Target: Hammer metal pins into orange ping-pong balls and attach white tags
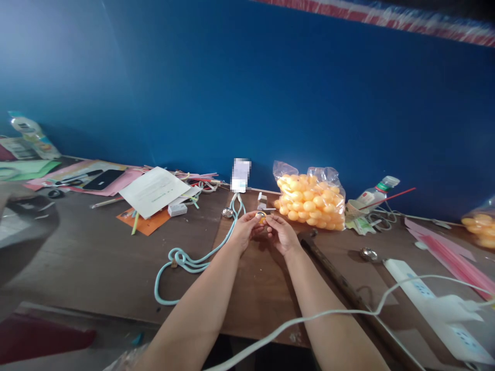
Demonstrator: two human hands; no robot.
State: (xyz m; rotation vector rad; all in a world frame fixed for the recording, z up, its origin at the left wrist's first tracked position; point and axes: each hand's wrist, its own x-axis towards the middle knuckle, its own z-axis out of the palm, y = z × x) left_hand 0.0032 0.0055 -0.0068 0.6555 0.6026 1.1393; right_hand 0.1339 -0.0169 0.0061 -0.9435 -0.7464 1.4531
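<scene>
My left hand [245,229] and my right hand [283,233] meet at the middle of the brown table, fingers closed around a small shiny silver-and-orange rounded piece [261,216]. Its exact kind is too small to make out. Just behind it stands a small white-and-grey block [262,200]. A similar shiny silver piece [227,212] lies to the left, beside a light blue cord [185,260] that is looped on the table. Back right of my hands rests a clear plastic bag [309,198] full of orange-yellow balls.
A white power strip [421,288] with a white cable [340,312] crossing over my right forearm lies at right. Near it are another shiny silver piece [368,254] and a plastic bottle [381,190]. Papers [152,191] and a black phone [104,179] lie at left, before a blue wall.
</scene>
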